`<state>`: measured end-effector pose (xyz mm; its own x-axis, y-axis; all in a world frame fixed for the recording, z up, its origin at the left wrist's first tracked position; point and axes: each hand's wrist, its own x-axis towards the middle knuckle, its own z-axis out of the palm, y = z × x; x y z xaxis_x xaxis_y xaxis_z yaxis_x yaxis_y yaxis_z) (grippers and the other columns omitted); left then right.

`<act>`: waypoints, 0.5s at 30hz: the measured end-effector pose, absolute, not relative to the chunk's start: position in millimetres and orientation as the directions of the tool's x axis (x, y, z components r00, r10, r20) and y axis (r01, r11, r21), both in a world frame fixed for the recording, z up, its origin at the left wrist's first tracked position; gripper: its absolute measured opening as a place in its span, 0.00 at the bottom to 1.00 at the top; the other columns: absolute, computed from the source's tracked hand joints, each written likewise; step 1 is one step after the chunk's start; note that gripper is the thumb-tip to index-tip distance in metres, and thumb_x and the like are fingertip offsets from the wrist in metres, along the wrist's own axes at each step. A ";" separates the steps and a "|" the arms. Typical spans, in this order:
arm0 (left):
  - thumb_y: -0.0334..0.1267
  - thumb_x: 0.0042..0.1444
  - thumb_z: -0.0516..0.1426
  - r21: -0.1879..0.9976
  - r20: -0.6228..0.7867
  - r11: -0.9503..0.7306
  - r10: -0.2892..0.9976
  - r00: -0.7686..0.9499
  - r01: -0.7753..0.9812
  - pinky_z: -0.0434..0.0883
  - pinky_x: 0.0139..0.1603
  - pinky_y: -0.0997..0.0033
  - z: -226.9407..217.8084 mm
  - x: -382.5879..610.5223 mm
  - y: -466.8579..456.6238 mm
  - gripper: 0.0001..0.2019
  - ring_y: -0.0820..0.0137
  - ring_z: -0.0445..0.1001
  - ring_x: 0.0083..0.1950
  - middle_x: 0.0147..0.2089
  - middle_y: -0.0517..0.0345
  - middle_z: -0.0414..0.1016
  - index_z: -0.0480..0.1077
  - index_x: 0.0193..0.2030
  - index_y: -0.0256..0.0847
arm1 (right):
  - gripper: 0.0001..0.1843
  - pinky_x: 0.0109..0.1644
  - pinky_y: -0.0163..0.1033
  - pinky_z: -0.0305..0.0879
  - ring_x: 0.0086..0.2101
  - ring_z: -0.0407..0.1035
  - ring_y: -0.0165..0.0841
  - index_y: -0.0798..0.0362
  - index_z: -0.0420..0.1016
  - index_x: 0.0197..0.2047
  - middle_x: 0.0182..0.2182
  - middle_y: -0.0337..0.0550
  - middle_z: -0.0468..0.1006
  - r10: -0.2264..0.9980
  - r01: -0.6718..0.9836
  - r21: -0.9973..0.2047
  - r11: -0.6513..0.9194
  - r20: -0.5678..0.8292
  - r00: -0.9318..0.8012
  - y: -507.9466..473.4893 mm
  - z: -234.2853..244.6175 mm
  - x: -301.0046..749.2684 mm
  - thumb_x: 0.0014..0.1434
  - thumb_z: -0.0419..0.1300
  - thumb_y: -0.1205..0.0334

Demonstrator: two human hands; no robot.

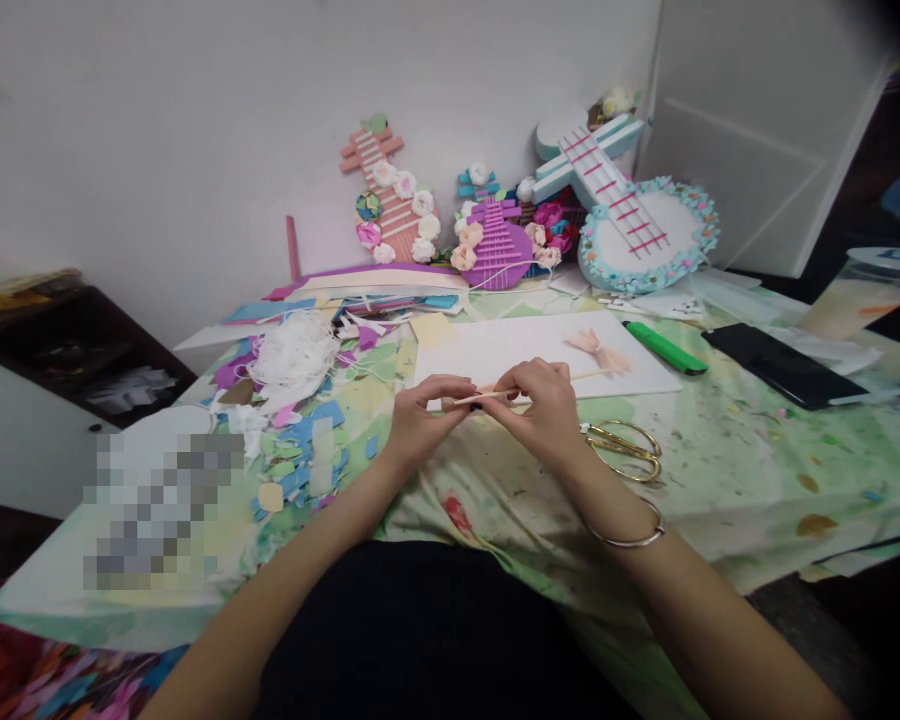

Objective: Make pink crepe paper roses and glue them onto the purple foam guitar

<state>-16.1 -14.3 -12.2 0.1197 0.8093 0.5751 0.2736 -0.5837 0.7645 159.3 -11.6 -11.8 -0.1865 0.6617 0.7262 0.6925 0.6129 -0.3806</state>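
Both my hands meet over the near middle of the table. My left hand (424, 415) pinches one end of a thin wooden stick (474, 397). My right hand (540, 405) is closed round the same stick, which runs on to the right past its fingers. A small pink paper bow (596, 348) sits at the far end of the stick, lying on a white sheet (510, 345). A thin bangle circles my right wrist.
Gold scissors (626, 448) lie right of my right hand. A green cutter (664, 347) and a black phone (780, 365) lie further right. Paper scraps (300, 450) and white string (292, 352) cover the left. Paper guitar crafts (495, 235) lean on the wall.
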 end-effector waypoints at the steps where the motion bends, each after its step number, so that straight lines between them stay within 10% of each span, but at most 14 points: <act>1: 0.34 0.48 0.63 0.755 0.584 -0.593 0.802 0.123 0.280 0.71 0.48 0.67 -11.9 -15.9 -14.8 0.06 0.65 0.76 0.44 0.39 0.50 0.79 0.78 0.34 0.39 | 0.16 0.41 0.41 0.49 0.31 0.64 0.32 0.53 0.67 0.26 0.23 0.38 0.72 0.659 0.689 -0.381 0.617 0.729 -0.186 -11.5 -11.8 159.4 0.57 0.58 0.49; 15: 0.28 0.48 0.61 0.655 0.662 -0.683 0.725 0.190 0.324 0.73 0.47 0.64 -14.1 -15.8 -14.7 0.06 0.65 0.77 0.44 0.39 0.49 0.79 0.77 0.34 0.39 | 0.14 0.41 0.42 0.49 0.30 0.64 0.32 0.52 0.65 0.26 0.24 0.37 0.72 0.646 0.656 -0.407 0.635 0.745 -0.164 -11.4 -11.4 158.3 0.56 0.60 0.52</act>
